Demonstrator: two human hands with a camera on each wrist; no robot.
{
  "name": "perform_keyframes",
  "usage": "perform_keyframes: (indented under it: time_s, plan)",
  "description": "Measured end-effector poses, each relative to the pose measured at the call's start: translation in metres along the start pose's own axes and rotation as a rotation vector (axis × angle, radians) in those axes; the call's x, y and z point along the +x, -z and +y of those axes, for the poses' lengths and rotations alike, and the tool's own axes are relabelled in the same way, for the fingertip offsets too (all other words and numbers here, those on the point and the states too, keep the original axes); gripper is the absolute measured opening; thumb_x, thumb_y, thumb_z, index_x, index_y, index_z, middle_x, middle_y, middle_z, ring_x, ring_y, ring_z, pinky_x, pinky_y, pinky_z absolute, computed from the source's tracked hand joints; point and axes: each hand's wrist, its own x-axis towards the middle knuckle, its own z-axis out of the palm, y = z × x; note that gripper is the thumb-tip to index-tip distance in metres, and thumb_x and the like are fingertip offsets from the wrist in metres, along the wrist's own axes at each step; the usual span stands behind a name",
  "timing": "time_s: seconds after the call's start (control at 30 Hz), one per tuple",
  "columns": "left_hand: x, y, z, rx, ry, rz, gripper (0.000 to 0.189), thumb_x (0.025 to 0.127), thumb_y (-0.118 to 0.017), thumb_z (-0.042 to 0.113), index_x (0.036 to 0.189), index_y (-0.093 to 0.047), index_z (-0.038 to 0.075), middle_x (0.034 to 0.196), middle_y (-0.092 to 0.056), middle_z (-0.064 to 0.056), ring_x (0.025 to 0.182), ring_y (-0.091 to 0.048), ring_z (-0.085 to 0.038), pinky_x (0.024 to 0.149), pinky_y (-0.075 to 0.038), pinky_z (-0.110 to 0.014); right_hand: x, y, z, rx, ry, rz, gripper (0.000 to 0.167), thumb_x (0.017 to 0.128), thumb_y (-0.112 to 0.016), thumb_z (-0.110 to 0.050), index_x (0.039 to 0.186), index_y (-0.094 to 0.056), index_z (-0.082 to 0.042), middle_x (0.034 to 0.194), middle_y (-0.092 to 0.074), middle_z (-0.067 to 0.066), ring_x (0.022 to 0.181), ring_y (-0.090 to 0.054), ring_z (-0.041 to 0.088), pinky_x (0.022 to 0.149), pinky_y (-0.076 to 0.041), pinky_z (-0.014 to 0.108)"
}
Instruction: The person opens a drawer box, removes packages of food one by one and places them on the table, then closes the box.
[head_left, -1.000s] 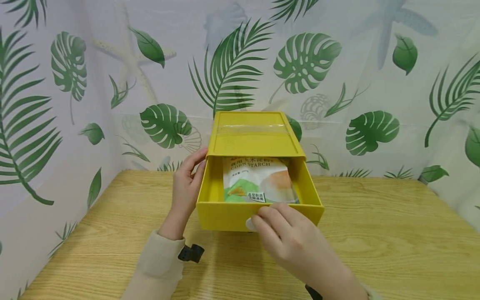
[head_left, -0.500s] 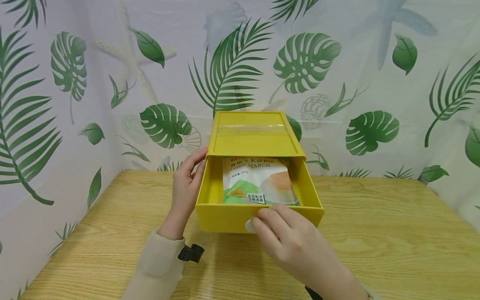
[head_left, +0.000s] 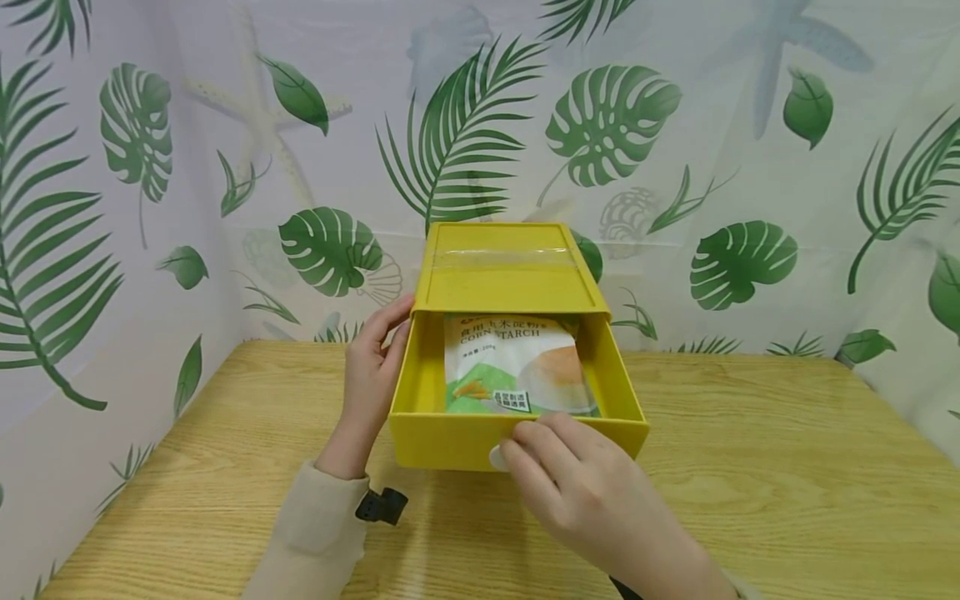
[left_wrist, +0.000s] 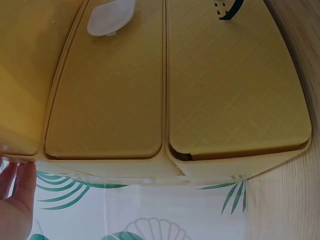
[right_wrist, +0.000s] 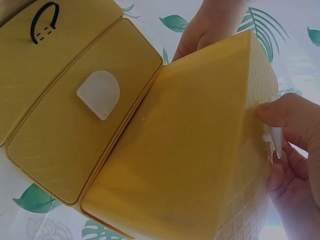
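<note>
A yellow drawer cabinet [head_left: 513, 283] stands on the table with its top drawer [head_left: 442, 440] pulled partway out. Inside that drawer lies a white and green bag of corn starch [head_left: 513, 367], its far end hidden under the cabinet top. My right hand [head_left: 592, 492] holds the drawer's white handle [head_left: 497, 458]; in the right wrist view the thumb lies on the drawer front and the fingers curl round the handle from the other side. With its fingers along the cabinet's left side, my left hand [head_left: 372, 358] rests near the front edge of the top.
Below are two pushed-in drawers: the middle drawer [left_wrist: 110, 100] with its own white handle [right_wrist: 101, 94], and a lower drawer [left_wrist: 235, 90] with a black strap. Clear tape [head_left: 502, 257] crosses the cabinet top. A leaf-patterned curtain [head_left: 495, 108] hangs close behind the wooden table [head_left: 750, 475].
The top drawer has slid slightly farther out toward me, the bag moving along with it. My right hand has come back with the handle; the left hand has stayed put.
</note>
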Motion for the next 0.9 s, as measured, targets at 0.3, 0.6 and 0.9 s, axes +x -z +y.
perform_keyframes:
  time_s: [0.3, 0.6, 0.9]
  plan:
    - [-0.0004, -0.0001, 0.0002, -0.011, 0.001, -0.008, 0.03, 0.089, -0.048, 0.001, 0.118, -0.054, -0.003, 0.119, -0.053, -0.013, 0.106, -0.051, -0.02, 0.081, -0.048, -0.031, -0.0026, 0.0014, -0.0017, 0.02, -0.023, -0.042, 0.033, 0.097, -0.029, -0.004, 0.083, -0.059, 0.001, 0.079, -0.056, 0.009, 0.067, -0.051, 0.019, 0.06, -0.049, 0.024]
    - [-0.0001, 0.0002, 0.0006, -0.01, 0.003, -0.007, 0.03, 0.089, -0.048, 0.001, 0.118, -0.053, -0.004, 0.119, -0.053, -0.014, 0.106, -0.051, -0.02, 0.08, -0.048, -0.031, -0.0043, 0.0017, -0.0018, 0.01, -0.021, -0.071, 0.034, 0.097, -0.028, -0.004, 0.083, -0.059, 0.0, 0.08, -0.058, 0.009, 0.069, -0.052, 0.019, 0.062, -0.049, 0.025]
    - [-0.0003, 0.0002, 0.0007, -0.018, 0.004, -0.01, 0.03, 0.089, -0.048, 0.001, 0.118, -0.053, -0.004, 0.119, -0.053, -0.014, 0.106, -0.051, -0.02, 0.08, -0.048, -0.031, -0.0066, 0.0022, -0.0032, -0.01, -0.028, -0.127, 0.038, 0.098, -0.023, -0.007, 0.085, -0.059, -0.002, 0.082, -0.058, 0.007, 0.07, -0.051, 0.018, 0.063, -0.049, 0.022]
